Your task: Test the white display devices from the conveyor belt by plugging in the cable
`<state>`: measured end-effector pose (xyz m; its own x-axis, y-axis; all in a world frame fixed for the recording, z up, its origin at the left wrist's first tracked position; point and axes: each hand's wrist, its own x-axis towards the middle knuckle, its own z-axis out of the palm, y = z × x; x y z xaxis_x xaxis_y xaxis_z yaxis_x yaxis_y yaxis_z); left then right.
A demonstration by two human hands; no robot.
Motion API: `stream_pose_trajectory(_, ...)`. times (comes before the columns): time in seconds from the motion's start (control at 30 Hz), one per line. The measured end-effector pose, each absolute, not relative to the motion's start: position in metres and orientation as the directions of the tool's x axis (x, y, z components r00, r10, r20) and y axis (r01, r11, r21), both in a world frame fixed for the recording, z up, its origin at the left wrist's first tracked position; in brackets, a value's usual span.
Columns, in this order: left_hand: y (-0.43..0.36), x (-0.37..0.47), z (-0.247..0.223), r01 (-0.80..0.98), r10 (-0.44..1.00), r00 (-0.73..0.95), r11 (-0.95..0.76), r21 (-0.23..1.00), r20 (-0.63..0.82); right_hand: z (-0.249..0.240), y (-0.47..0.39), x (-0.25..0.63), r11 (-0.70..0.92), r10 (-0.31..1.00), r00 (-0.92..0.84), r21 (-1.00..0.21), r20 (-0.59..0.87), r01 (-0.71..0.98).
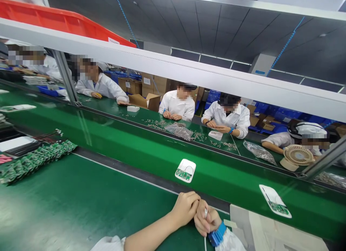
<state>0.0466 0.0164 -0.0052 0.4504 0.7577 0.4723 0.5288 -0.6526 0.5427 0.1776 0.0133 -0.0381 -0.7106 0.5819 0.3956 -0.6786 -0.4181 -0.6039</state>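
My left hand [186, 207] is closed, its fingers curled over at the edge of the green work surface and touching my right hand. Whatever may lie inside those fingers is hidden. My right hand [204, 220] is closed around a thin white cord [205, 243], which hangs down below the fingers. A blue wrist strap [217, 233] circles my right wrist. Beyond my hands, a white plastic housing [190, 165] with a green circuit board [184, 174] in it lies on the green belt. Another such housing [274, 200] is farther right.
A long row of green circuit boards [40, 159] stands at the left. A metal frame bar [173, 72] crosses above the belt [121, 143], with a red bin [59, 22] on it. Opposite, several people work among bags of small metal parts [180, 131] and a fan [298, 155].
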Motion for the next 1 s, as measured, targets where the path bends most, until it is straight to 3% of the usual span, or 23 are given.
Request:
stream_pose_trajectory(0.07,0.014,0.049,-0.003,0.524,0.783,0.458,-0.621,0.583,0.421,-0.037,0.013,0.179,-0.43,0.552,-0.744,-0.636,0.376,-0.641)
stream_pose_trajectory(0.27,0.027,0.051,-0.006,0.552,0.821,0.481,-0.556,0.622,0.307,-0.027,0.011,0.178,-0.395,0.668,-0.709,-0.702,0.224,-0.593)
stream_pose_trajectory(1.0,0.03,0.051,-0.008,0.526,0.828,0.476,-0.537,0.659,0.295,-0.023,0.01,0.177,-0.379,0.692,-0.7,-0.737,0.175,-0.559)
